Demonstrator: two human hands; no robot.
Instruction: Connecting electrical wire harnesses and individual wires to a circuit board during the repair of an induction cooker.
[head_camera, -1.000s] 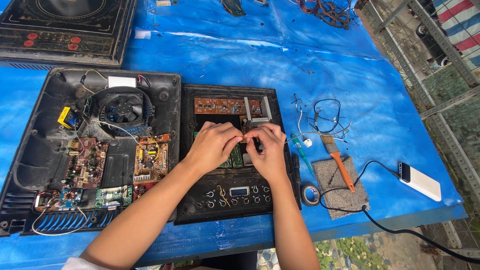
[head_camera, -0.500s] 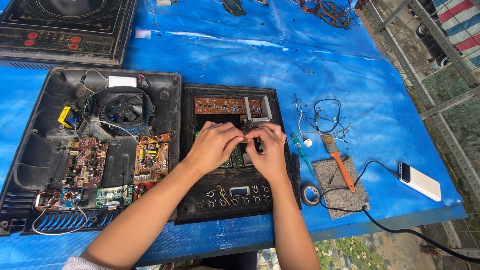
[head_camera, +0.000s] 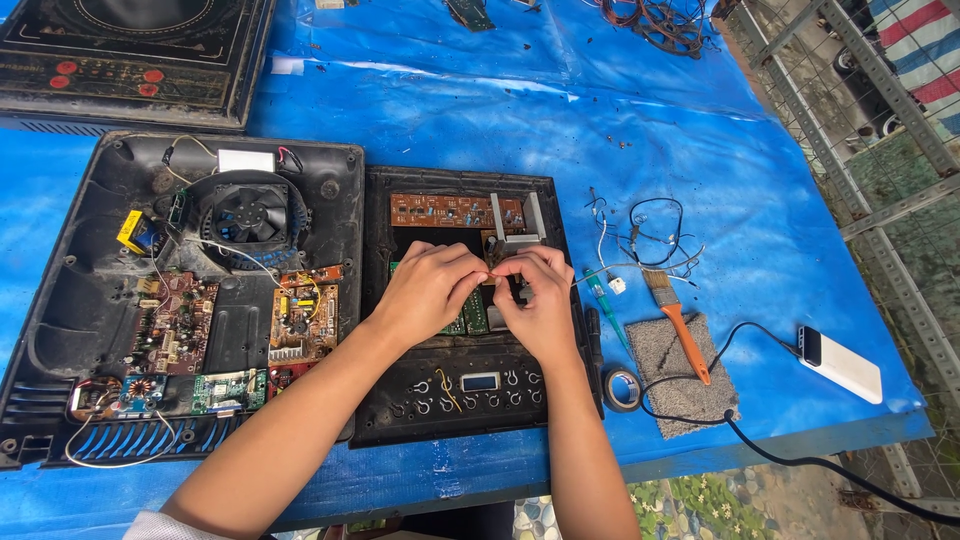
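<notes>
Both hands are meeting over the middle of the opened black panel (head_camera: 465, 400): the left hand (head_camera: 425, 293) and right hand (head_camera: 535, 305) are pinching fingertips together on something small above its green circuit board (head_camera: 470, 318), though what they are gripping is hidden. One opened cooker base (head_camera: 190, 290) with one fan (head_camera: 245, 213) is lying left; one brush (head_camera: 680, 325), one tape roll (head_camera: 623, 388) and one white power bank (head_camera: 842, 365) are waiting right.
</notes>
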